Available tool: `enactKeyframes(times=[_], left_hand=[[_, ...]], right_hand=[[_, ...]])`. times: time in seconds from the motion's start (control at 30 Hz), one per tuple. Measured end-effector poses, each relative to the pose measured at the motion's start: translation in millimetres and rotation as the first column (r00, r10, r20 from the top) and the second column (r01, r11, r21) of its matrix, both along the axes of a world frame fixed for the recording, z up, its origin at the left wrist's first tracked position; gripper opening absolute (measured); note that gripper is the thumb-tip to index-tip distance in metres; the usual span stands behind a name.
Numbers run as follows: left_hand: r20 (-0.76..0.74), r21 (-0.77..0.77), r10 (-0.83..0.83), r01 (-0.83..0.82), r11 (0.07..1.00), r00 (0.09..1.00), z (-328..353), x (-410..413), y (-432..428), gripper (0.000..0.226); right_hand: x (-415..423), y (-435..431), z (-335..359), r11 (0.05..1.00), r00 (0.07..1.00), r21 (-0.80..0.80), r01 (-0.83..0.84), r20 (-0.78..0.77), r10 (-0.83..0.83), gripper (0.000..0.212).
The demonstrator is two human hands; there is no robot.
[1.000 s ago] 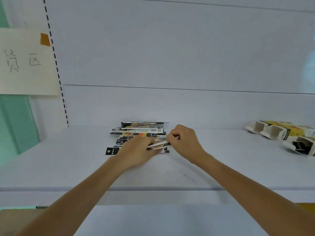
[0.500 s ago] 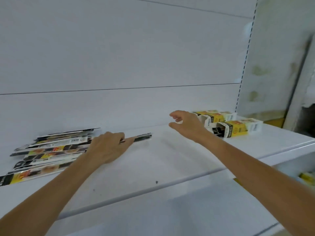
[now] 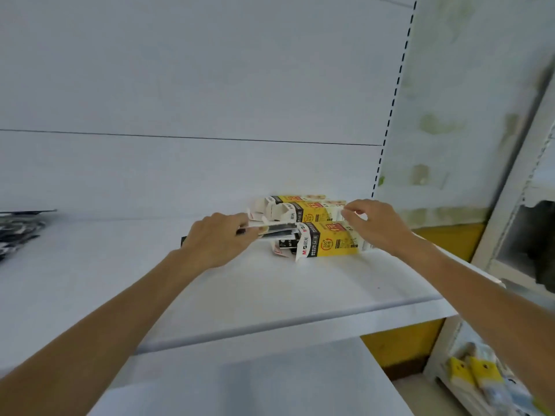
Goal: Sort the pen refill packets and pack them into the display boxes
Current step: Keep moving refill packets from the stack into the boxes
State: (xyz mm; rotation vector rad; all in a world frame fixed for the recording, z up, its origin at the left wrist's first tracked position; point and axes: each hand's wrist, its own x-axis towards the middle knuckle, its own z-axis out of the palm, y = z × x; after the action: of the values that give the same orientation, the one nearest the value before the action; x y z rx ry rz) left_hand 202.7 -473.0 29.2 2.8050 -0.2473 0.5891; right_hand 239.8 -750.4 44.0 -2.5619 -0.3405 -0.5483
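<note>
The slim black-and-white pen refill packet (image 3: 277,230) is being pinched in the left hand (image 3: 219,238), its tip reaching the open mouth of the nearest yellow cardboard display box (image 3: 330,243), which is lying on the white shelf (image 3: 270,292). The right hand (image 3: 375,225) is curling over that box's far end; whether it is gripping cannot be told. The loose packet pile (image 3: 18,232) at the left edge is blurred and cut off. Half a second ago, both hands were short of the boxes.

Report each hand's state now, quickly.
Left hand: grips a refill packet, its tip at the open end of the front display box.
Right hand: pinches the far end, apparently of that box.
</note>
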Motion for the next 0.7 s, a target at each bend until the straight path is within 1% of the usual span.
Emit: enactKeyframes(times=[0.03, 0.07, 0.13, 0.2, 0.3, 0.33, 0.4, 0.43, 0.47, 0.5, 0.53, 0.57, 0.6, 0.63, 0.67, 0.7], left_hand=[[-0.01, 0.022, 0.031, -0.031, 0.999, 0.999, -3, 1, -3, 0.043], [-0.016, 0.042, 0.058, -0.057, 0.997, 0.998, -5, 2, -5, 0.044], [-0.031, 0.077, 0.093, -0.09, 0.993, 0.995, -7, 5, -9, 0.044], [-0.041, 0.095, 0.105, -0.101, 0.99, 0.994, -7, 6, -15, 0.043], [-0.06, 0.099, 0.045, -0.039, 0.994, 0.997, -9, 10, -31, 0.041], [-0.093, 0.071, -0.008, 0.014, 0.997, 0.996, -9, 12, -41, 0.039], [-0.159, -0.092, -0.152, 0.139, 0.986, 0.976, -8, 17, -64, 0.037], [-0.161, -0.184, -0.206, 0.175, 0.967, 0.965, -6, 18, -75, 0.038], [-0.137, -0.255, -0.219, 0.18, 0.95, 0.966, -4, 21, -81, 0.038], [-0.085, -0.295, -0.194, 0.161, 0.942, 0.977, -1, 25, -83, 0.037], [-0.011, -0.308, -0.121, 0.112, 0.945, 0.993, 1, 28, -80, 0.034], [0.047, -0.302, -0.013, 0.027, 0.953, 0.999, 4, 30, -72, 0.032], [0.04, -0.274, 0.093, -0.079, 0.959, 0.995, 8, 30, -61, 0.031], [-0.056, -0.246, 0.167, -0.176, 0.953, 0.984, 12, 28, -50, 0.033], [-0.226, -0.263, 0.176, -0.234, 0.936, 0.958, 15, 24, -39, 0.038], [-0.401, -0.361, 0.1, -0.258, 0.896, 0.91, 17, 16, -31, 0.041]], right_hand=[[5, -5, -4, 0.997, 1.0, -0.073, 0.005, -0.007, -0.006, 0.033], [11, -10, -12, 0.985, 1.0, -0.171, 0.013, 0.021, -0.01, 0.039], [18, -12, -32, 0.938, 0.987, -0.338, 0.07, 0.16, -0.016, 0.055], [23, -10, -44, 0.946, 0.975, -0.303, 0.113, 0.217, -0.047, 0.053], [32, -8, -46, 0.962, 0.977, -0.26, 0.087, 0.211, -0.032, 0.047], [34, -9, -47, 0.961, 0.976, -0.264, 0.084, 0.216, -0.026, 0.048], [37, -11, -49, 0.959, 0.97, -0.27, 0.089, 0.241, -0.022, 0.054], [37, -11, -51, 0.958, 0.967, -0.269, 0.095, 0.254, -0.024, 0.058], [37, -11, -52, 0.958, 0.963, -0.266, 0.104, 0.266, -0.031, 0.061], [38, -12, -52, 0.958, 0.962, -0.265, 0.109, 0.271, -0.035, 0.062], [39, -12, -51, 0.956, 0.961, -0.271, 0.111, 0.275, -0.034, 0.059], [39, -13, -52, 0.955, 0.961, -0.275, 0.111, 0.273, -0.033, 0.056], [41, -13, -52, 0.955, 0.96, -0.273, 0.112, 0.277, -0.033, 0.055], [41, -13, -52, 0.957, 0.958, -0.268, 0.112, 0.284, -0.033, 0.057], [42, -13, -53, 0.958, 0.956, -0.262, 0.113, 0.29, -0.033, 0.061], [41, -13, -52, 0.96, 0.955, -0.258, 0.111, 0.294, -0.032, 0.065]])
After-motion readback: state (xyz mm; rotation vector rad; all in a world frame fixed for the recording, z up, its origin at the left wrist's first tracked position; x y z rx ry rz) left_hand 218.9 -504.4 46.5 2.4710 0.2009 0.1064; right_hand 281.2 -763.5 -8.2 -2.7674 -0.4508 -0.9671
